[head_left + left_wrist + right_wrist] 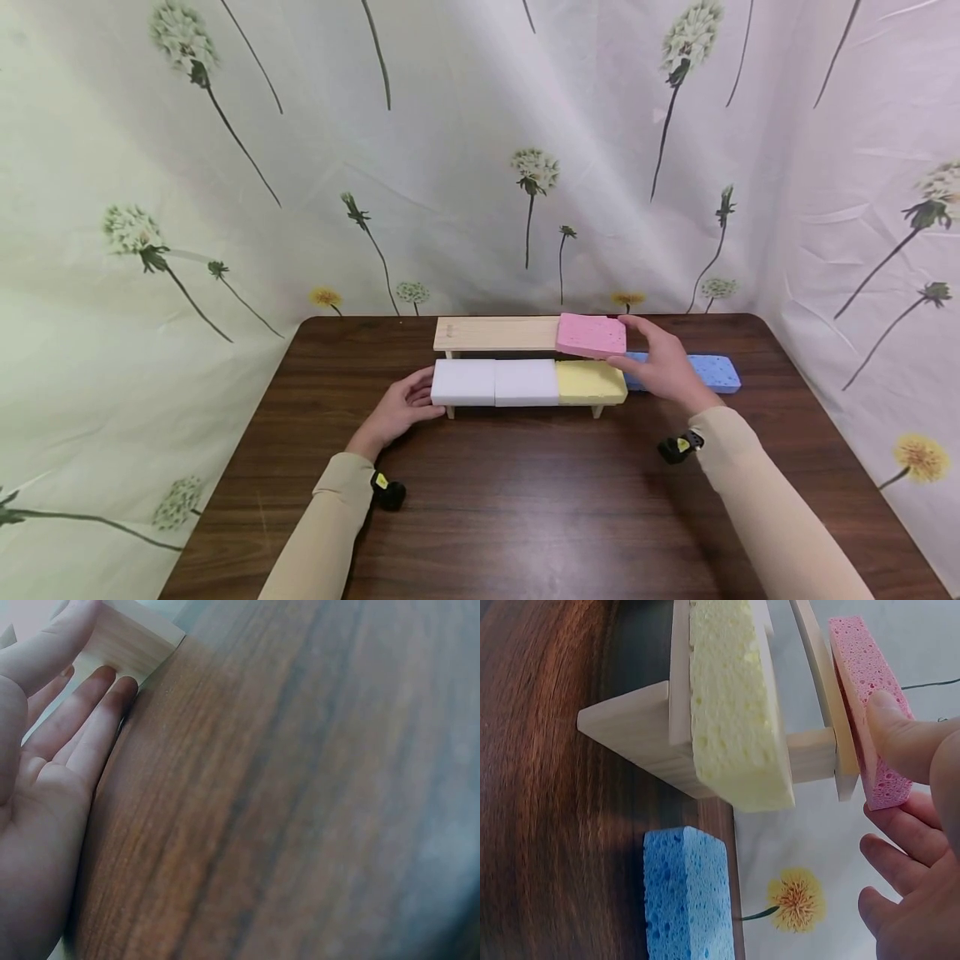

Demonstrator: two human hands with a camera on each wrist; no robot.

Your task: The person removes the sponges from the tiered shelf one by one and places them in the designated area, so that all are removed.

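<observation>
A two-tier wooden stand (495, 333) has one pink sponge (591, 335) at the right end of its upper, rear step. My right hand (663, 362) pinches that sponge by its right end, thumb on the near side, as the right wrist view shows. In that view the sponge is slightly tilted against the step. On the lower step lie a white block (462, 383), a second white block (527, 383) and a yellow sponge (592, 382), side by side. My left hand (401, 408) is at the stand's left end, fingers extended, beside the first white block.
A blue sponge (712, 373) lies on the dark wood table (510, 500) to the right of the stand, partly behind my right hand. A floral curtain (450, 167) hangs behind the table's far edge and along the sides.
</observation>
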